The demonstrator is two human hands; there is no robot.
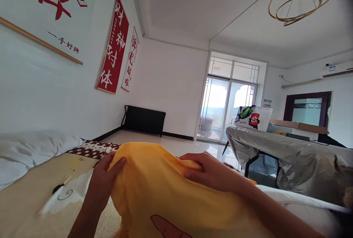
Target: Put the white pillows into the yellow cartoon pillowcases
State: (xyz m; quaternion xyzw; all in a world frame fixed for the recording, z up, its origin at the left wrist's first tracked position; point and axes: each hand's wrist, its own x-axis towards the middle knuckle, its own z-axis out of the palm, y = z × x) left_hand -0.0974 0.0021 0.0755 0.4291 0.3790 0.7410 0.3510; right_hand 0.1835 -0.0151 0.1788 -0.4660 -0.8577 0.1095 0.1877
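A yellow cloth (149,179) with a pinkish outlined print near the bottom is held up in front of me. My left hand (102,179) is closed on its left edge, the thumb lying on the near side. On the upper right edge, my right hand (208,166) pinches a gathered fold between thumb and fingers. Beneath the cloth lies a beige bedspread (30,197) with a cartoon print and a brown, white-dotted border. What kind of item the cloth is, I cannot tell. Its lower part runs out of view.
A white pillow or quilt (35,149) lies at the left; more white bedding (292,197) is at the right. A plastic-covered table (248,140) carries a printed bag (263,118) and an open cardboard box (298,125). A black folded frame (145,120) leans by the far wall.
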